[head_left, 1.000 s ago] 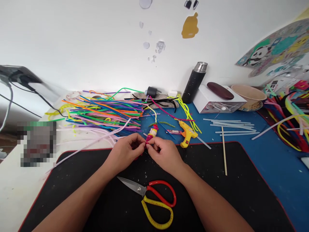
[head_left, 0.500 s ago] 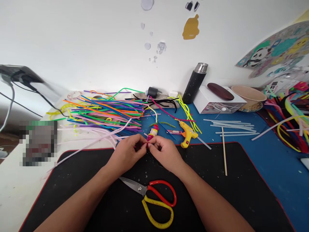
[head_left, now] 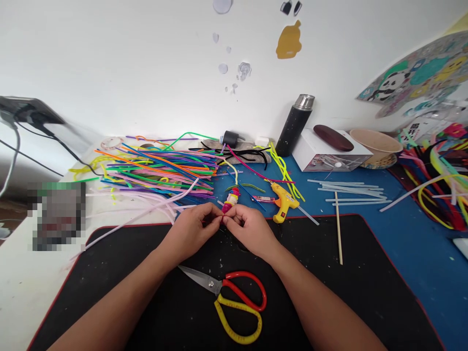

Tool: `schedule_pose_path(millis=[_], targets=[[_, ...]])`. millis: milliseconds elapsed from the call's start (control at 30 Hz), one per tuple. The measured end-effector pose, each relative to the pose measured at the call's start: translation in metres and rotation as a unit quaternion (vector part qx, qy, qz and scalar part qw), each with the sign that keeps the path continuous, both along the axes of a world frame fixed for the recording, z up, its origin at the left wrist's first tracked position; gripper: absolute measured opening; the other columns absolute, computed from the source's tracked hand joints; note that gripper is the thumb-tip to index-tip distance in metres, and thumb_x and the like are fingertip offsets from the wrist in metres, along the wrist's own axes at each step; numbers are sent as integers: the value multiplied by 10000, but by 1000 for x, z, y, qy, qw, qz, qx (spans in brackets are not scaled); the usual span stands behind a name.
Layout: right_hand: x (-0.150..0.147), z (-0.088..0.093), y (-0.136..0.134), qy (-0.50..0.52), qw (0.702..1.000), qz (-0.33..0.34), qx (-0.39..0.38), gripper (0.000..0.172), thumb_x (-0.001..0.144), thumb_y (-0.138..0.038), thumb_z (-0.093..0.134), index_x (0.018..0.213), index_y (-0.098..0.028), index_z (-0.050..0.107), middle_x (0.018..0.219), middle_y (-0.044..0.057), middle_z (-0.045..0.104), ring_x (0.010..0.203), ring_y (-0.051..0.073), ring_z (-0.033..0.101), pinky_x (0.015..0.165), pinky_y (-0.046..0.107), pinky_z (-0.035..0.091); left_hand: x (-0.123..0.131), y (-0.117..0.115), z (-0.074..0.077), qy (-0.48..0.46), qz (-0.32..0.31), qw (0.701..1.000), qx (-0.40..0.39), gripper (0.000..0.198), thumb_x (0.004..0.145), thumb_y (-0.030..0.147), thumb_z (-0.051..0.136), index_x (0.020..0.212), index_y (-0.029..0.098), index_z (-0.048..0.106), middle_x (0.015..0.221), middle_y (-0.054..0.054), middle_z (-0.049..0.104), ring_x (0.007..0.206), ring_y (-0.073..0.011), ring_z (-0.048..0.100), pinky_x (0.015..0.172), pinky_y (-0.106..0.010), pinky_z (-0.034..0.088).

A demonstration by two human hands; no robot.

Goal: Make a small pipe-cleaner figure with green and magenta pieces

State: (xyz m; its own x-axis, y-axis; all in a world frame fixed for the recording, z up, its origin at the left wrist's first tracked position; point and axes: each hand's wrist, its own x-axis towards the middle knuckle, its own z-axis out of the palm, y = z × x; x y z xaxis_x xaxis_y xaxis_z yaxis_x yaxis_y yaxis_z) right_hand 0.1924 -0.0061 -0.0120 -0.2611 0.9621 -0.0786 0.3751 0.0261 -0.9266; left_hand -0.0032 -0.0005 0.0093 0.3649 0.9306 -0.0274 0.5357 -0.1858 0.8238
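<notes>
My left hand and my right hand meet over the far edge of the black mat, thumbs and forefingers pinched together. Between the fingertips shows a small bit of red pipe cleaner, mostly hidden by the fingers. Just beyond them lies a little figure of wound pipe cleaner in magenta, white and yellow; whether it joins the red bit I cannot tell. Nearer to me, scissors with one red and one yellow handle rest on the mat, blades pointing left.
A yellow glue gun lies right of the figure, with clear glue sticks and a wooden stick farther right. Many coloured pipe cleaners are heaped at left. Behind stand a black flask, a white box and a bowl.
Both hands keep their pinch in almost the same place, with only a slight shift of the fingertips. The whole view has moved a little.
</notes>
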Motion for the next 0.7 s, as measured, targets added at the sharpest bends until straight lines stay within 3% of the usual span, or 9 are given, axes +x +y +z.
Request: schedule_pose_path(millis=[300,433,567,700], targets=[[-2,-1,-1,-2,1000,-12,-6,113,933,-260,632,850,-192,668,610,-62,519,559,126,444,527,246,314,3,1,0,-8,15,1000,-15,194,950,360,601,922,226,739,797,-1,763,693,-183,662,656,-282,460],[-2,0,-2,-5,1000,-18,1,122,935,-271,632,846,-198,671,598,-64,514,542,124,433,526,250,315,0,2,3,-70,16,993,-90,267,958,448,613,977,214,741,781,-6,720,629,-165,624,573,-268,476],[-2,1,-1,-5,999,-34,17,142,937,-279,624,824,-203,666,574,-70,481,530,125,423,524,256,309,-5,5,3,-153,6,974,-169,366,891,500,712,1105,203,717,902,-40,743,759,-201,692,566,-273,557],[-2,1,-1,-4,999,-33,19,148,940,-292,628,833,-203,677,576,-68,489,532,126,433,525,256,313,-8,8,-2,-154,19,972,-174,339,875,506,738,1007,196,704,827,-24,708,725,-191,678,553,-279,584]])
